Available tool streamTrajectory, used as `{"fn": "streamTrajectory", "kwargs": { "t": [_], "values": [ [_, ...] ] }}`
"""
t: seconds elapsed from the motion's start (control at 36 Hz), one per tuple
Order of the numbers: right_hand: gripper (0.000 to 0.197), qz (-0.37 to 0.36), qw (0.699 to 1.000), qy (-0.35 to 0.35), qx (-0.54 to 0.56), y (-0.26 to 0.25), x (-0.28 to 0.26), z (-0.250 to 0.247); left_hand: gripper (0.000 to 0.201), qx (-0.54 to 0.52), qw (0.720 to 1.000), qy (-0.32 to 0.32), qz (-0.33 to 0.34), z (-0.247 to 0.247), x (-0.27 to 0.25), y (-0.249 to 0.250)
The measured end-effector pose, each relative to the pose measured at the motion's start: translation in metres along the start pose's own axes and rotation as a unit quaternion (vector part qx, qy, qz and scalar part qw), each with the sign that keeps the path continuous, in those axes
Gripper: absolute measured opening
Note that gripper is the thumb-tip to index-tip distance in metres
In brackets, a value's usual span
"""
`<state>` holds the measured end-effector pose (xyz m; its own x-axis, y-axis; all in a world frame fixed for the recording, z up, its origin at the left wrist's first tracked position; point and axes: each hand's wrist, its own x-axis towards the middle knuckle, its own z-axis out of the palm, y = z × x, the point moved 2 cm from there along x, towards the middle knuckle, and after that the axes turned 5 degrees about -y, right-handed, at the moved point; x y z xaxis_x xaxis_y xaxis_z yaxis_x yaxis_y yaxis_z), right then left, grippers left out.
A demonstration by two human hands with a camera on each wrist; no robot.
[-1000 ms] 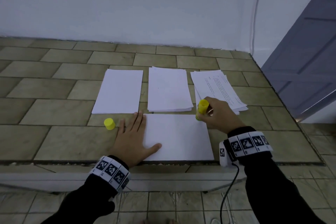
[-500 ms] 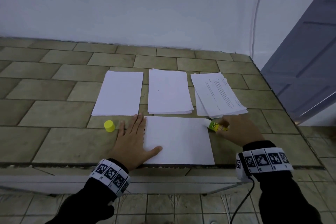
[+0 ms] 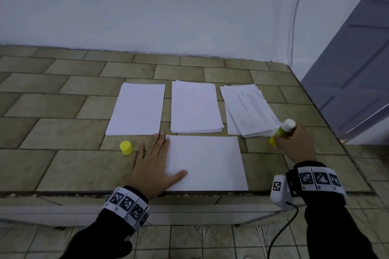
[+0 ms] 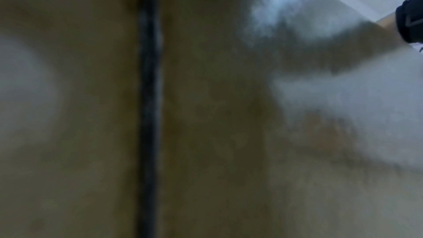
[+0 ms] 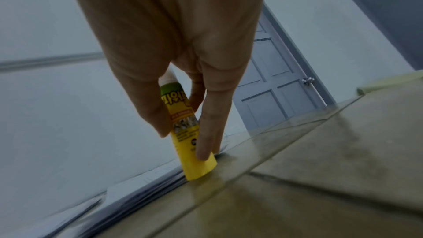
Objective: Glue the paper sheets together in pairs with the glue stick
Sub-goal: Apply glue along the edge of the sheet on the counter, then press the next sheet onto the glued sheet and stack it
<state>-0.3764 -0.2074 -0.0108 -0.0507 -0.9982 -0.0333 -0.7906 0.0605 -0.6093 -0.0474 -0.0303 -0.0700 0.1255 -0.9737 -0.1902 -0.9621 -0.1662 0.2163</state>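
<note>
Altogether: three paper stacks [image 3: 194, 109], one sheet [image 3: 207, 162], one glue stick [image 3: 283, 131], one cap [image 3: 126, 147].

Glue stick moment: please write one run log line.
right hand: holds glue stick, base on counter | left hand: flat on sheet | cap: off

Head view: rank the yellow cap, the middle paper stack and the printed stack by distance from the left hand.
1. Yellow cap, just left of the left hand.
2. Middle paper stack, beyond the fingertips.
3. Printed stack, far right.

Blurred tan tile [image 4: 80, 115] crossed by a dark grout line [image 4: 148, 97] (white paper [image 4: 343, 97] rightward).
</note>
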Motion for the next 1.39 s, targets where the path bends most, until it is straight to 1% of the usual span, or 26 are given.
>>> {"fn": "streamTrajectory", "kwargs": {
  "t": [0.17,0.22,0.25,0.31,0.36,0.39,0.44,0.5,0.56,0.61,0.67,0.72,0.75,0.86,0.94,1.11,1.22,1.31,1.39],
  "values": [
    [0.041,0.009,1.000,-0.003,0.012,0.006,0.003,0.002,0.131,0.007,1.000,-0.012,0.001,-0.001,0.000,0.000],
    [0.037,0.024,0.999,-0.008,0.032,0.006,-0.001,0.001,0.132,0.003,1.000,-0.012,0.001,-0.001,0.000,0.000],
    [0.034,0.039,0.998,-0.022,0.034,0.006,-0.004,0.001,0.132,0.001,1.000,-0.013,0.001,-0.001,0.000,0.000],
    [0.035,0.071,0.994,-0.078,-0.009,0.006,-0.012,0.001,0.132,0.010,1.000,-0.018,0.000,-0.001,0.000,0.000],
    [0.038,0.094,0.982,-0.153,-0.056,0.004,-0.019,0.005,0.132,0.014,1.000,-0.020,-0.001,0.000,0.001,0.000],
    [0.037,0.093,0.976,-0.186,-0.065,0.001,-0.022,0.008,0.131,0.013,1.000,-0.020,-0.002,0.000,0.001,-0.001],
    [0.030,0.053,0.971,-0.221,-0.078,-0.009,-0.026,0.016,0.131,0.013,1.000,-0.021,-0.001,0.000,0.001,-0.001],
    [0.021,-0.023,0.975,-0.209,-0.070,-0.028,-0.029,0.022,0.129,0.006,1.000,-0.017,0.003,0.000,0.001,-0.001],
    [0.010,-0.093,0.982,-0.161,-0.035,-0.045,-0.027,0.027,0.126,-0.013,1.000,-0.004,0.008,0.001,0.000,-0.002],
    [0.003,-0.141,0.983,-0.115,-0.037,-0.058,-0.021,0.032,0.121,-0.025,1.000,0.004,0.011,0.001,-0.001,-0.002],
    [0.015,-0.170,0.978,-0.096,-0.070,-0.067,-0.011,0.039,0.117,-0.035,0.999,0.008,0.013,0.001,-0.001,-0.003],
    [0.026,-0.166,0.973,-0.106,-0.121,-0.073,0.000,0.049,0.114,-0.049,0.999,0.012,0.016,0.001,-0.002,-0.003],
    [0.028,-0.147,0.970,-0.118,-0.152,-0.074,0.005,0.055,0.113,-0.060,0.998,0.016,0.019,0.001,-0.002,-0.003],
    [0.024,-0.055,0.959,-0.134,-0.242,-0.074,0.020,0.072,0.111,-0.085,0.996,0.032,0.024,0.000,-0.004,-0.003],
    [0.023,-0.025,0.949,-0.159,-0.270,-0.074,0.026,0.075,0.109,-0.090,0.995,0.036,0.026,-0.001,-0.004,-0.003],
    [0.036,-0.050,0.942,-0.154,-0.294,-0.073,0.034,0.070,0.107,-0.080,0.996,0.035,0.024,0.000,-0.004,-0.002],
    [0.034,-0.070,0.938,-0.147,-0.306,-0.075,0.033,0.067,0.104,-0.089,0.995,0.041,0.027,0.001,-0.003,-0.003],
    [0.029,-0.088,0.944,-0.131,-0.290,-0.077,0.033,0.063,0.105,-0.087,0.995,0.041,0.027,0.000,-0.003,-0.003],
    [0.032,-0.098,0.959,-0.127,-0.233,-0.079,0.032,0.059,0.108,-0.088,0.995,0.038,0.029,-0.002,-0.004,-0.002]
  ]
}}
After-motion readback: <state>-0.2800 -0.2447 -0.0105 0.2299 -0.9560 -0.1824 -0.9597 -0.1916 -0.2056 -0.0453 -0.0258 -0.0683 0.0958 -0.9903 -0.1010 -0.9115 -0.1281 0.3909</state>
